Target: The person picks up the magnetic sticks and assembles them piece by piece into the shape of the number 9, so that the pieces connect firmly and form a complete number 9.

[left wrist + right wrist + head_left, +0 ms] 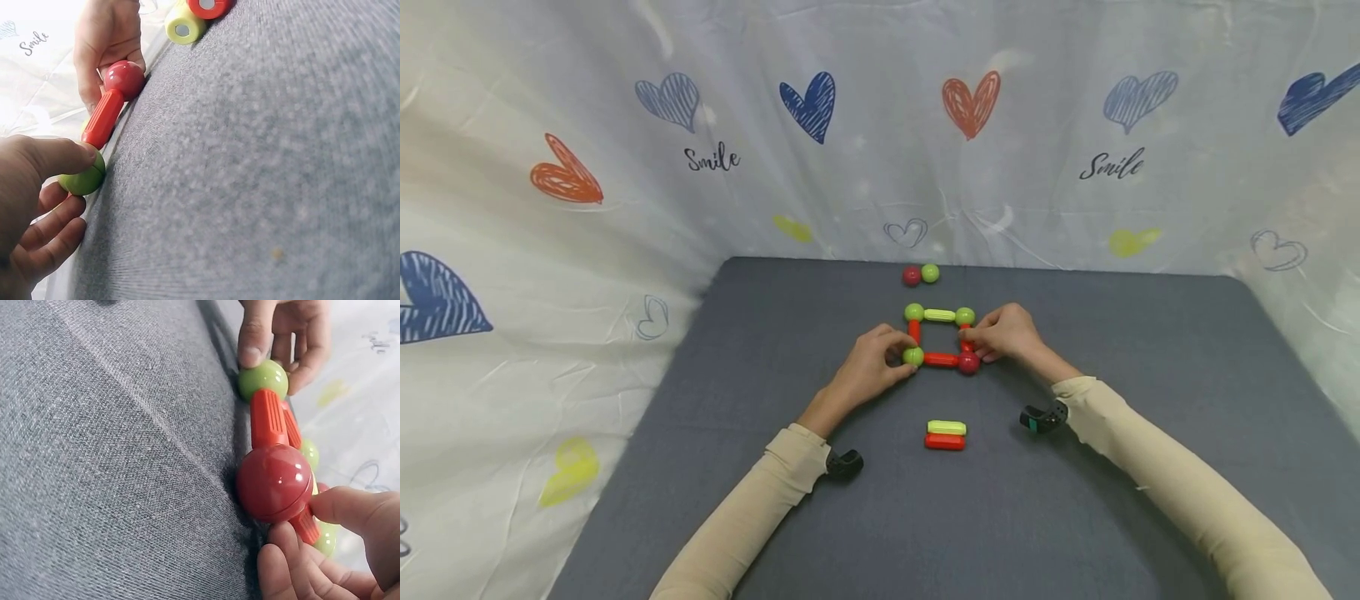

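Note:
A square of balls and rods lies on the grey table, between both hands. Its near left corner is a green ball, which my left hand pinches between thumb and fingers. A red rod runs from there to a red ball at the near right corner. My right hand grips the red rod of the right side, its fingertips close to the red ball. Another red rod forms the left side. Across the far side, a yellow-green rod joins two green balls.
Beyond the square, a loose red ball and green ball sit side by side. Nearer the person, a yellow-green rod lies against a red rod. A white sheet with printed hearts hangs behind the grey table.

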